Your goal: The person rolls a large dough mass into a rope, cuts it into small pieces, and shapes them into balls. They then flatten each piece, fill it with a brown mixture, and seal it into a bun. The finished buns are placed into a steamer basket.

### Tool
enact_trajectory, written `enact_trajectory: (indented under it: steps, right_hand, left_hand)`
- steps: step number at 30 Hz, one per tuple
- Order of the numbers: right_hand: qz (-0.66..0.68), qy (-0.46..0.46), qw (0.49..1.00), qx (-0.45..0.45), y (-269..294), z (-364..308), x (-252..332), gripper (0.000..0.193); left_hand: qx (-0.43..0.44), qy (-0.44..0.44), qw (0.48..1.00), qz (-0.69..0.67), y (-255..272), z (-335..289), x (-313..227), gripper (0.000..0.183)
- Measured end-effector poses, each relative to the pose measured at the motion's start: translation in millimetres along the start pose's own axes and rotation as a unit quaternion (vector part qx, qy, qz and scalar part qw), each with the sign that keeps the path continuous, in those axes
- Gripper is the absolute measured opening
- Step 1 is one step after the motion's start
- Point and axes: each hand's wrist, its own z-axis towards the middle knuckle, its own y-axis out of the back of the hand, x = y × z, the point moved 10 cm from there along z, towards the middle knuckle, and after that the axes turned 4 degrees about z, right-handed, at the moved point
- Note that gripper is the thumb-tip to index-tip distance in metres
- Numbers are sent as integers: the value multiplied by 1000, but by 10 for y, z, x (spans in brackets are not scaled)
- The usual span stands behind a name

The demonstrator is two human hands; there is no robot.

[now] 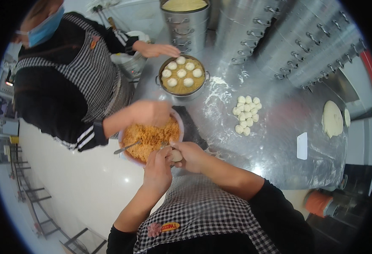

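Observation:
My left hand [157, 171] and my right hand [189, 157] meet at the near edge of a bowl [181, 122] of orange-brown crumbly filling [145, 134]. Between them is a pale filled-bun dough piece [176, 156], with the fingers of both hands closed around it. My fingers partly cover the dough, so its top is hard to make out. A metal spoon [128, 147] leans over the bowl's left rim with its end in the filling.
A co-worker's blurred hand [156, 114] is over the bowl; the other hand [158, 50] touches a round steamer tray [181, 95] of several white buns. Small dough pieces [247, 111], flat dough [332, 119], a white card [302, 146] and stacked steamers [241, 29] are on the floured metal table.

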Motion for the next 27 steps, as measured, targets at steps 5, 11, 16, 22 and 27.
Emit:
enact_trajectory:
  steps: [5, 11, 16, 22, 27]
  right_hand:
    - [84, -19, 994, 64, 222, 26, 95, 50]
    - [-177, 210, 953, -126, 1111, 7, 1059, 46]
    - [-671, 552, 452, -200, 539, -226, 2215, 54]
    - [-809, 444, 369, -106, 376, 507, 2578, 68]
    - [-831, 412, 352, -125, 569, 618, 2595, 73]
  left_hand:
    - [69, -124, 990, -3, -257, 337, -317, 29]
    - [113, -45, 992, 18, -367, 1251, -62, 31]
    - [83, 44, 993, 71, -583, 2136, 552, 27]
    - [108, 120, 972, 170, -973, 2510, 1062, 31]
    - [111, 121, 974, 156, -1247, 2503, 1174, 31]
